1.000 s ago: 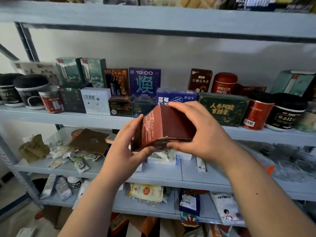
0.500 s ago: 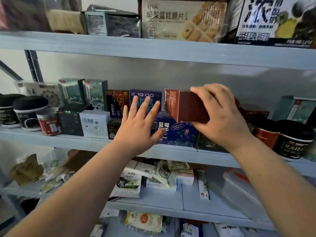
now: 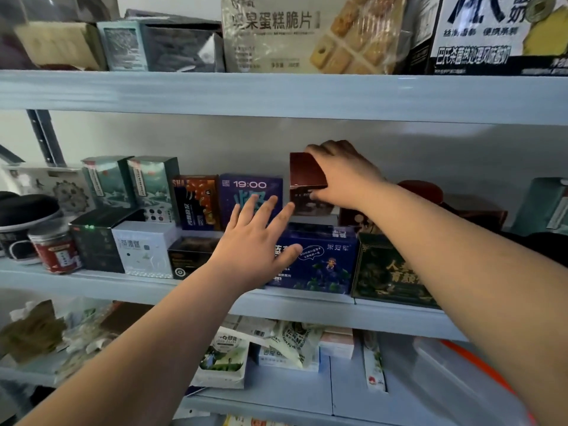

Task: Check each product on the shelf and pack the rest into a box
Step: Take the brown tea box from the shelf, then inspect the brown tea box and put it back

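Head view: the shelving [image 3: 276, 96] has grey-blue boards crowded with packaged goods. Landmark for these notes is the blue box [image 3: 322, 262] at the front edge of the middle board.

- A dark green box [image 3: 387, 272] stands just right of the blue box, also in the front row.
- A purple box [image 3: 246, 192] marked 19:00 stands upright behind and left of the blue box, in the back row.
- The dark red box [image 3: 305, 173], the item in hand, is above and behind the blue box at back-row depth. Its long axis runs roughly up and down, with the top face tipped toward the camera. Cannot tell whether its base rests on anything.
- The right hand [image 3: 344, 176] is above the blue box. Its grip is closed on the dark red box, fingers over the top and right side, thumb on the lower front face.
- The left hand [image 3: 255, 241] is just left of the blue box, partly covering it. It holds nothing, fingers straight and spread.
- The left fingertips [image 3: 289, 207] are just beside the red box's lower left corner. Contact is unclear.

Judgement: the step in hand looks like seating the red box in the back row. The right hand already holds it, so it only needs to lower the box straight down. The left hand is near enough to steady it from the lower left. No packing box is in sight.
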The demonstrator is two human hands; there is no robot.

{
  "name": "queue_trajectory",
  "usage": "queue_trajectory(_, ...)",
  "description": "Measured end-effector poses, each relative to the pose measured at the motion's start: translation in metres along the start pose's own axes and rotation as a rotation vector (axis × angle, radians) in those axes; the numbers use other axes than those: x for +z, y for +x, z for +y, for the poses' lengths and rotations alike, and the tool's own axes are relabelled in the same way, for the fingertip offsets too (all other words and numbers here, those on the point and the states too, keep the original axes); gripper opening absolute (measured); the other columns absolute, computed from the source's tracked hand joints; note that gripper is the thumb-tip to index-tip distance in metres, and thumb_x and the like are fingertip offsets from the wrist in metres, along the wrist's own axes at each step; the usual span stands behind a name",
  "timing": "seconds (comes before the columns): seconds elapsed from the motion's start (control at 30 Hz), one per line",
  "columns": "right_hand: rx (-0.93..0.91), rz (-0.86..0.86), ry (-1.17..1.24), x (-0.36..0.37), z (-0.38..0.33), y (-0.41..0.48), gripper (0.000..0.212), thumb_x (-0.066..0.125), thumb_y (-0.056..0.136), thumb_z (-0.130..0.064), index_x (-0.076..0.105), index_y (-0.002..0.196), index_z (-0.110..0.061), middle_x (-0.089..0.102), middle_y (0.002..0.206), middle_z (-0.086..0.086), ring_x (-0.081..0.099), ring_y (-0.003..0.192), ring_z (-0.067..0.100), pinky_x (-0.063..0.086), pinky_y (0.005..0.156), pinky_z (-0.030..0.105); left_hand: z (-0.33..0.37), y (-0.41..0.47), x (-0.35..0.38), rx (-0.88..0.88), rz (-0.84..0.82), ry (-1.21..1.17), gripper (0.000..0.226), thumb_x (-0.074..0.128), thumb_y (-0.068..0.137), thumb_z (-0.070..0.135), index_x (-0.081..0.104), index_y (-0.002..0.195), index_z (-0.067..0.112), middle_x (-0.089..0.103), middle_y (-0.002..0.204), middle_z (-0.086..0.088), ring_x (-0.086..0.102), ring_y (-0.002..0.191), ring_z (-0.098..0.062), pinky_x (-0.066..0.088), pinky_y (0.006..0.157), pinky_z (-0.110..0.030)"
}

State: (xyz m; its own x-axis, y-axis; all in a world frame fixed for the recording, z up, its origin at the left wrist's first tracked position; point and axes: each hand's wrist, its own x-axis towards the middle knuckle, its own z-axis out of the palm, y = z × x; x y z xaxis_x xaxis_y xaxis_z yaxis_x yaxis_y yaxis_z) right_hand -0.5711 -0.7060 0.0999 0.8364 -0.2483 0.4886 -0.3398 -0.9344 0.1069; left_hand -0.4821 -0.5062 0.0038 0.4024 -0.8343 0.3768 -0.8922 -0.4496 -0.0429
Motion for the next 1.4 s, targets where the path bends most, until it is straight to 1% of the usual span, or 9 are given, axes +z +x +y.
queue_trajectory(0.23,0.102,-0.209,-0.012,0.044,0.021,0.052,0.093,0.082,0.082,-0.048,0.034,0.157,-0.02,0.045,0.155,0.01,0.037,0.143,0.033,0.039,0.112,0.044,0.005,0.021,0.004,-0.021,-0.056,0.033,0.077,0.014,0.094,0.076,0.001,0.161,0.041,0.007,0.172,0.0,-0.006,0.158,-0.03,-0.003,0.126,-0.057)
queue_trajectory(0.4,0.138,-0.333,-0.009,0.075,0.027,0.072,0.068,0.074,0.087,-0.046,0.047,0.146,-0.024,0.057,0.143,0.009,0.051,0.129,0.032,0.046,0.107,0.051,0.001,0.029,0.008,-0.027,-0.077,0.024,0.075,0.016,0.096,0.075,0.001,0.161,0.041,0.007,0.172,0.0,-0.006,0.158,-0.03,-0.004,0.126,-0.058)
queue_trajectory(0.5,0.147,-0.38,-0.088,0.082,0.032,0.077,0.075,0.066,0.096,-0.032,0.028,0.161,-0.034,0.032,0.165,0.007,0.024,0.152,0.036,0.02,0.122,0.063,0.001,0.03,0.007,-0.033,-0.102,0.006,0.075,0.015,0.095,0.076,0.001,0.161,0.042,0.007,0.172,0.0,-0.006,0.158,-0.03,-0.004,0.126,-0.059)
queue_trajectory(0.57,0.161,-0.402,-0.104,0.083,0.033,0.077,0.082,0.064,0.098,-0.031,0.016,0.163,-0.038,0.022,0.17,0.005,0.011,0.156,0.036,0.01,0.123,0.065,0.001,0.031,0.005,-0.035,-0.112,0.007,0.076,0.014,0.094,0.076,0.001,0.161,0.042,0.007,0.172,0.0,-0.005,0.158,-0.03,-0.004,0.125,-0.059)
queue_trajectory(0.83,0.116,-0.366,-0.099,0.072,0.036,0.059,0.102,0.061,0.09,-0.069,-0.004,0.164,-0.039,-0.006,0.174,0.004,-0.013,0.158,0.035,0.0,0.124,0.065,0.007,0.045,-0.009,0.004,-0.098,-0.058,0.084,0.004,0.085,0.08,0.004,0.16,0.043,0.011,0.171,0.002,-0.004,0.158,-0.029,-0.003,0.126,-0.058)
queue_trajectory(1.0,0.12,-0.313,-0.106,0.049,0.055,0.022,0.109,0.055,0.087,-0.077,-0.015,0.162,-0.039,-0.015,0.172,0.001,-0.018,0.157,0.031,-0.006,0.124,0.062,0.014,0.068,-0.011,0.043,-0.068,-0.074,0.078,0.01,0.091,0.076,0.008,0.161,0.041,0.017,0.17,-0.002,0.003,0.157,-0.031,0.001,0.127,-0.055)
queue_trajectory(1.13,0.169,-0.304,-0.101,0.035,0.086,-0.014,0.108,0.054,0.088,-0.076,-0.016,0.161,-0.039,-0.02,0.171,0.001,-0.022,0.156,0.031,-0.009,0.124,0.06,0.035,0.097,-0.01,0.116,-0.005,-0.08,0.086,0.003,0.088,0.078,0.018,0.16,0.034,0.023,0.167,-0.004,0.01,0.155,-0.031,0.009,0.126,-0.057)
queue_trajectory(1.27,0.194,-0.315,-0.109,0.026,0.118,-0.041,0.107,0.054,0.089,-0.075,-0.016,0.161,-0.039,-0.021,0.171,0.0,-0.024,0.155,0.029,-0.008,0.125,0.061,0.067,0.134,-0.014,0.157,-0.035,-0.061,0.073,0.03,0.101,0.065,0.014,0.162,0.029,0.017,0.17,-0.006,0.005,0.157,-0.03,0.01,0.126,-0.053)
queue_trajectory(1.4,0.223,-0.309,-0.104,0.018,0.145,-0.059,0.106,0.054,0.09,-0.075,-0.012,0.163,-0.035,-0.015,0.172,0.001,-0.019,0.157,0.029,-0.007,0.126,0.058,0.097,0.175,-0.015,0.167,-0.093,-0.027,0.09,0.056,0.096,0.056,0.006,0.163,0.023,0.012,0.171,-0.007,0.006,0.157,-0.03,0.013,0.125,-0.05)
